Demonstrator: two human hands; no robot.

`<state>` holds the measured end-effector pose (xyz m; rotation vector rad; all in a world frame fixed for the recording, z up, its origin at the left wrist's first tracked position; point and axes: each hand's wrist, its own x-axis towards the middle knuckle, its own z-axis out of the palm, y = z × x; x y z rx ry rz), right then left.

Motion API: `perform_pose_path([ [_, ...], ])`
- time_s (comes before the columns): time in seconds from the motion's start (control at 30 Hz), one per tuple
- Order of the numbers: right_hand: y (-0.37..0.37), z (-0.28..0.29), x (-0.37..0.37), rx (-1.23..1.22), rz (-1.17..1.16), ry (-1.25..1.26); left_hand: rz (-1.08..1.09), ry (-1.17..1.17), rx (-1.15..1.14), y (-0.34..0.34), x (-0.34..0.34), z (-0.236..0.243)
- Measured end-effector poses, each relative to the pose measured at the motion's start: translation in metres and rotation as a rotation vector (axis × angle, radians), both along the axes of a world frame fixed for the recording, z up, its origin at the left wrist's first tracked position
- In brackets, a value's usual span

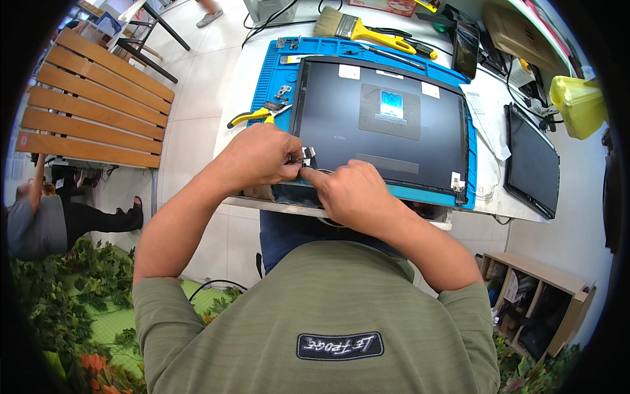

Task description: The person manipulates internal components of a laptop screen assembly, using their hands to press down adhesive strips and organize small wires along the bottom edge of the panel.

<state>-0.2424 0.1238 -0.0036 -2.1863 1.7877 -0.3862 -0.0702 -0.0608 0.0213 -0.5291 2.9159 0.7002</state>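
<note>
A dark laptop screen panel (328, 105) in a black frame lies on a blue work mat (264, 77). At its near left corner my left hand (266, 154) is closed, thumb and fingers pinching at a small metal hinge (308, 153). From the right, my right hand (354, 190) meets it there, its index finger stretched to the same corner and the others curled. Whatever lies under its fingertip is hidden. A matching hinge (457, 180) shows at the near right corner. Beyond my left hand rest yellow-handled pliers (248, 117) and a loose metal bracket (283, 90).
A wide brush (354, 29), a phone (465, 49) and a thin screwdriver (394, 56) lie along the far side. Right of the mat are a paper slip (484, 118), another dark screen (531, 161) and a yellow bag (577, 105). A wooden slatted bench (98, 98) stands left; a seated person is beyond.
</note>
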Motion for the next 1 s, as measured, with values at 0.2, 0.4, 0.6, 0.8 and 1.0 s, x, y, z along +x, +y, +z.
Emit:
perform_pose_path([
  [0.2,-0.014,0.022,-0.008,0.187,0.004,-0.136,0.096,-0.075,0.117,0.003,0.002,0.015],
  [0.4,-0.023,0.022,-0.012,0.225,0.0,-0.221,0.132,-0.075,0.201,0.005,0.007,0.017],
  [0.6,-0.006,0.02,-0.017,0.122,-0.026,-0.347,0.117,-0.057,0.208,0.004,0.011,0.015],
  [0.8,0.009,0.01,-0.002,-0.015,-0.057,-0.212,0.046,-0.076,0.163,0.001,0.008,0.015],
  [1.0,0.007,0.002,0.006,-0.065,-0.057,-0.096,-0.031,-0.023,0.103,-0.002,0.009,0.007],
])
